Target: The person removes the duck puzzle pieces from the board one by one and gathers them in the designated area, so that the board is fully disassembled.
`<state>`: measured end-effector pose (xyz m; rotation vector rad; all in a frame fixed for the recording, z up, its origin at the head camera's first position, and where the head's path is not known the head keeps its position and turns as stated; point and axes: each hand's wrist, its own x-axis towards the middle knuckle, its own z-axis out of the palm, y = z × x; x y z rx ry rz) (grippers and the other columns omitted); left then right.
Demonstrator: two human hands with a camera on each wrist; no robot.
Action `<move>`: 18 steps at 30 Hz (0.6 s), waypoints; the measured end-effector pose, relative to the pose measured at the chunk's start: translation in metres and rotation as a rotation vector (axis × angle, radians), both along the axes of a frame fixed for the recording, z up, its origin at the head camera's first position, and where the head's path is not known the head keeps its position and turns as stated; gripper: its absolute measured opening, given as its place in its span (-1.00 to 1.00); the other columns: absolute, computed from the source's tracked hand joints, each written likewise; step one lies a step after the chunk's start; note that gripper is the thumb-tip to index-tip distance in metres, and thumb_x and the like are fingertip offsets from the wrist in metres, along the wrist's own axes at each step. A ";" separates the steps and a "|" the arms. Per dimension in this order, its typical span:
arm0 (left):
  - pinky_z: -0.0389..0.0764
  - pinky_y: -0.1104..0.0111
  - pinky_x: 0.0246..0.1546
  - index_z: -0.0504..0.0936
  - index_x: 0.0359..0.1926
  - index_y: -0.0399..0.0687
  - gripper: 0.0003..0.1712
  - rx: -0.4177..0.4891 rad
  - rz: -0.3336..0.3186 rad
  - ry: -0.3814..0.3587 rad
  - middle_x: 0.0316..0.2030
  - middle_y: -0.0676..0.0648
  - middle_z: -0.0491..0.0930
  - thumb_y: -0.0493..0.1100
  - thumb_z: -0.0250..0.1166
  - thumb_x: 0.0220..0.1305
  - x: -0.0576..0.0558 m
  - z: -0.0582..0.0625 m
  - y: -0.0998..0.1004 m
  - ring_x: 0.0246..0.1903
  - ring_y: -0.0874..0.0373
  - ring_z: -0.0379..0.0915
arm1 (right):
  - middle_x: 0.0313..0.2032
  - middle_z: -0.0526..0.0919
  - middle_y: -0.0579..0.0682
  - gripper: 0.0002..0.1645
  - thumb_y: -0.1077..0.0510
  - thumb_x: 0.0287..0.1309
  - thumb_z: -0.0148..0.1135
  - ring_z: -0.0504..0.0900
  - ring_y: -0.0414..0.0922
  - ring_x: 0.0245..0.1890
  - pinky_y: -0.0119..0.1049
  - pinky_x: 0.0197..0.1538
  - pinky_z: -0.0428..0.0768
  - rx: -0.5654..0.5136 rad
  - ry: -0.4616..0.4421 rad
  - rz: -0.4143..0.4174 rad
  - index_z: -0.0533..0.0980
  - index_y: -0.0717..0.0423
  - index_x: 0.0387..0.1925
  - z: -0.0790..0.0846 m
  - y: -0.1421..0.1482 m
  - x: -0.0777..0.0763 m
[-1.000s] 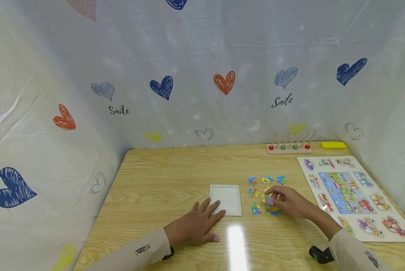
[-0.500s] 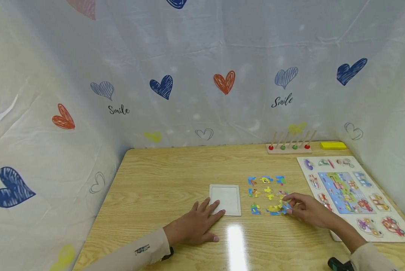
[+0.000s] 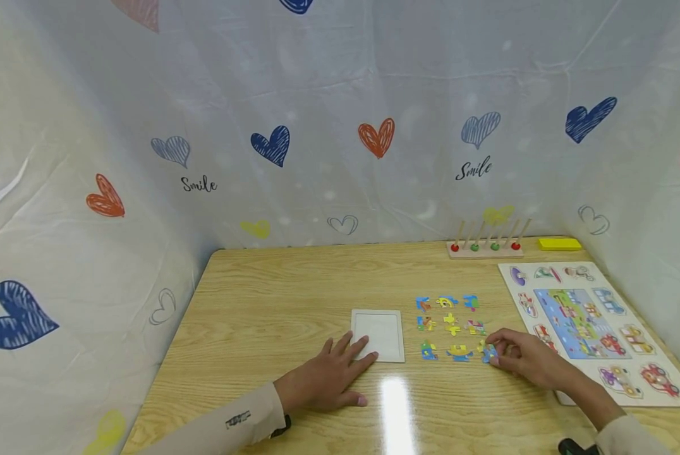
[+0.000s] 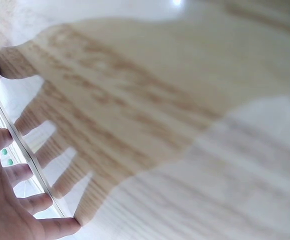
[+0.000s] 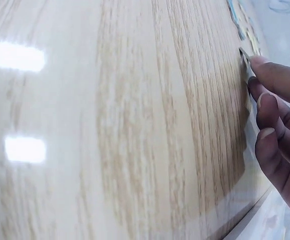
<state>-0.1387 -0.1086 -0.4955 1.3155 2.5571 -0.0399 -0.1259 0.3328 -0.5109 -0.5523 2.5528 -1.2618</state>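
My left hand [image 3: 330, 378] lies spread on the table, its fingertips on the near left part of a square white puzzle tray [image 3: 380, 325]. In the left wrist view the same fingers [image 4: 22, 172] reach the tray's thin edge. At the near right corner of a loose grid of jigsaw pieces, my right hand [image 3: 526, 359] pinches a blue and yellow jigsaw piece [image 3: 488, 352] low over the table. Seen from the right wrist, this piece [image 5: 244, 53] is edge-on at the thumb tip. To its left sits a yellow and blue piece [image 3: 459, 352]; a pink piece [image 3: 476, 327] lies just behind.
A large picture puzzle board [image 3: 587, 328] occupies the right side, close to my right forearm. At the back stand a wooden peg rack with red and green beads [image 3: 485, 249] and a yellow block [image 3: 560, 244]. A heart-patterned curtain [image 3: 328, 189] borders the table.
My right hand has moved right and slightly nearer, bringing the corner piece away from the middle pieces, which now show uncovered. My left hand stays on the tray.
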 end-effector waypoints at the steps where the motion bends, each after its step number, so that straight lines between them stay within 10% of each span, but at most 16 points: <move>1: 0.31 -0.22 0.33 -0.05 0.62 0.15 -0.11 0.002 0.000 -0.003 0.60 -0.16 -0.09 0.42 -0.12 0.46 0.000 0.000 0.000 0.55 -0.28 -0.12 | -0.31 0.58 -0.05 -0.63 0.20 0.33 0.28 0.44 -0.26 -0.65 -0.37 -0.57 0.47 0.014 0.012 -0.005 0.49 0.29 0.09 0.000 0.000 0.000; 18: 0.32 -0.21 0.33 -0.04 0.62 0.17 -0.12 -0.003 -0.001 0.016 0.60 -0.15 -0.08 0.43 -0.14 0.46 0.001 -0.002 0.000 0.54 -0.27 -0.11 | -0.35 0.57 -0.19 -0.61 0.05 0.23 0.39 0.44 -0.38 -0.49 -0.40 -0.43 0.47 0.136 0.073 -0.015 0.59 0.18 0.00 0.002 0.001 -0.003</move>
